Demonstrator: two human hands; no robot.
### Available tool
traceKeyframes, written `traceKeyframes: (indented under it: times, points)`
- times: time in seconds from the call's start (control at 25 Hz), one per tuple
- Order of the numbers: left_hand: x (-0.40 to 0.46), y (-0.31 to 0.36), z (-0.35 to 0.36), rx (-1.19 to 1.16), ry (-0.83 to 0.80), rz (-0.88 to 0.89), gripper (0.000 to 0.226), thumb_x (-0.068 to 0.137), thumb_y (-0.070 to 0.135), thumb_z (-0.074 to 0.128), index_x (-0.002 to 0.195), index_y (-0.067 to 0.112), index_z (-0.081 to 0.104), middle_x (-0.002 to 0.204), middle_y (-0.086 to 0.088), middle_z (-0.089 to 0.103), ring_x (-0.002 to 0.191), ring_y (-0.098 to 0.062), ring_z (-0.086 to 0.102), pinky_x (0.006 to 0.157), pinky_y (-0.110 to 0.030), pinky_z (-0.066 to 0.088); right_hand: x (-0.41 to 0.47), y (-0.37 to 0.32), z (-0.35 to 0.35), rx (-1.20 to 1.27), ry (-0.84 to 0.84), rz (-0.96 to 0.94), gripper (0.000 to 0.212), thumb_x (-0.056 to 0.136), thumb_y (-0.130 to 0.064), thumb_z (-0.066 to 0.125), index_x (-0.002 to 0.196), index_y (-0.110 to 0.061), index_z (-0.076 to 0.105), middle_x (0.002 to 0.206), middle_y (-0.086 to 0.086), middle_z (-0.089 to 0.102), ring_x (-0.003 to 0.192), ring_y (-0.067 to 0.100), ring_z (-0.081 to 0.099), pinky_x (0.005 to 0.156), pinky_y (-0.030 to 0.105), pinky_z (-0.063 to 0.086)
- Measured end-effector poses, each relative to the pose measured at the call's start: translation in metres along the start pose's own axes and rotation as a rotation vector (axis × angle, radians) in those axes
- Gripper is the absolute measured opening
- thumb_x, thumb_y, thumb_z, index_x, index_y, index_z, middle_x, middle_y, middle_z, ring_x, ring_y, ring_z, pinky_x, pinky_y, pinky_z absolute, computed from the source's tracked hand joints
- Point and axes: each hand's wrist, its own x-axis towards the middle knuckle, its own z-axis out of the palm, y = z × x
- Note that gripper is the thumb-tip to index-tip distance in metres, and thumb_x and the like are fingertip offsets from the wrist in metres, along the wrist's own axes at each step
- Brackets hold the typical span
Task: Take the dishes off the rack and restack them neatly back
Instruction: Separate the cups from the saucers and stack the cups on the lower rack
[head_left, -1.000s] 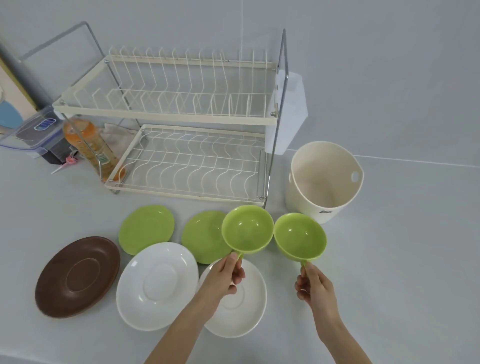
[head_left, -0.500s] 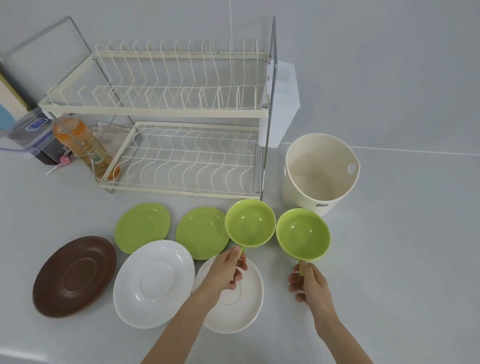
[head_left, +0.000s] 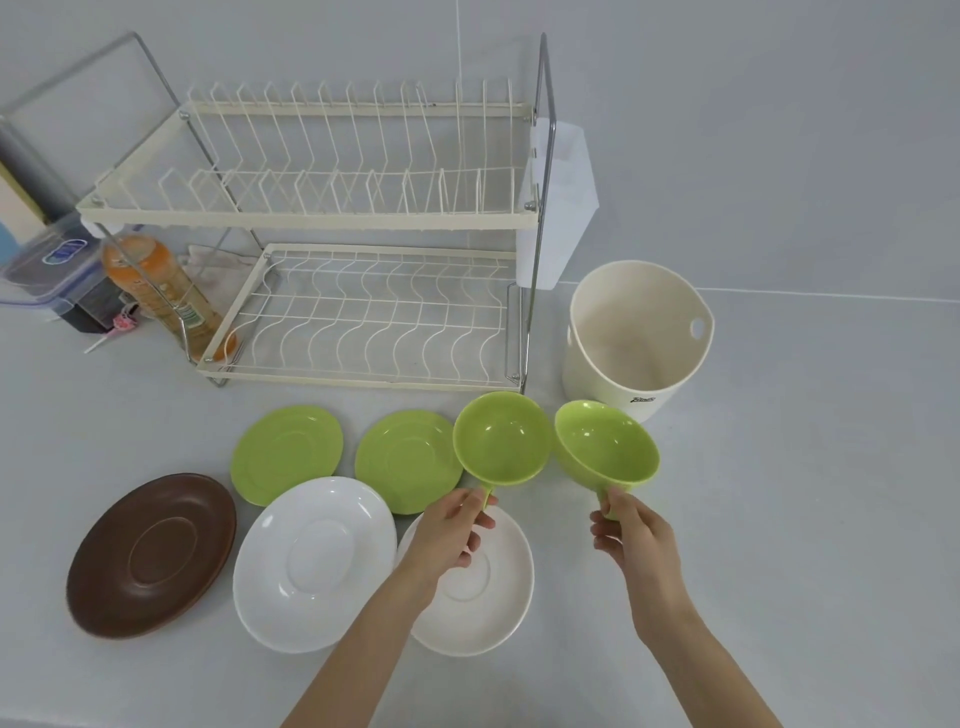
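My left hand (head_left: 451, 530) grips the handle of a green cup (head_left: 500, 439), held over the table in front of the rack. My right hand (head_left: 635, 535) grips the handle of a second green cup (head_left: 605, 448), which tilts to the left and nearly touches the first. The two-tier cream wire rack (head_left: 332, 218) stands behind with nothing on either shelf. On the table lie two green saucers (head_left: 285, 454) (head_left: 405, 460), a brown saucer (head_left: 150, 553), a white saucer (head_left: 314, 564) and another white saucer (head_left: 480, 587) partly under my left hand.
A cream plastic bucket (head_left: 636, 338) stands right of the rack. A translucent cutlery holder (head_left: 563, 208) hangs on the rack's right end. Left of the rack are an orange bottle (head_left: 161, 291), a clear lidded box (head_left: 49, 270) and a cloth (head_left: 218, 267).
Both hands stay on the cups. The right cup has tipped toward the left one and come closer to it. The view has shifted slightly.
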Motion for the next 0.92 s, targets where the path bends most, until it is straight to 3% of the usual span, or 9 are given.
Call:
traceKeyframes:
  times: [0.28, 0.6, 0.8, 0.92]
  points:
    - [-0.004, 0.002, 0.003, 0.043, -0.046, -0.005, 0.019, 0.093, 0.025, 0.045, 0.090, 0.019, 0.063, 0.079, 0.002, 0.061, 0.051, -0.009, 0.042, 0.041, -0.012, 0.031, -0.009, -0.019, 0.034, 0.044, -0.158, -0.090, 0.032, 0.095, -0.015, 0.043, 0.067, -0.007, 0.057, 0.069, 0.007, 0.053, 0.062, 0.017, 0.053, 0.056, 0.016, 0.054]
    - [-0.004, 0.001, 0.003, 0.066, -0.098, -0.018, 0.017, 0.091, 0.030, 0.047, 0.082, 0.026, 0.061, 0.080, 0.005, 0.064, 0.054, -0.008, 0.045, 0.048, -0.014, 0.034, -0.002, -0.002, 0.057, -0.007, -0.172, -0.070, 0.035, 0.095, -0.014, 0.043, 0.062, -0.008, 0.056, 0.065, 0.006, 0.054, 0.064, 0.017, 0.053, 0.072, 0.025, 0.050]
    - [-0.001, -0.001, 0.001, 0.092, -0.120, 0.007, 0.020, 0.092, 0.028, 0.045, 0.084, 0.024, 0.063, 0.077, 0.006, 0.062, 0.055, -0.008, 0.046, 0.047, -0.013, 0.035, -0.002, 0.009, 0.056, -0.096, -0.182, -0.035, 0.034, 0.095, -0.017, 0.043, 0.067, -0.007, 0.059, 0.067, 0.004, 0.057, 0.064, 0.012, 0.057, 0.070, 0.021, 0.052]
    - [0.000, -0.002, 0.000, 0.094, -0.127, 0.013, 0.020, 0.092, 0.025, 0.045, 0.084, 0.022, 0.063, 0.076, 0.005, 0.061, 0.055, -0.007, 0.046, 0.045, -0.013, 0.035, -0.002, 0.009, 0.055, -0.122, -0.200, -0.015, 0.031, 0.094, -0.021, 0.045, 0.070, -0.010, 0.060, 0.069, 0.000, 0.060, 0.061, 0.007, 0.060, 0.060, 0.014, 0.052]
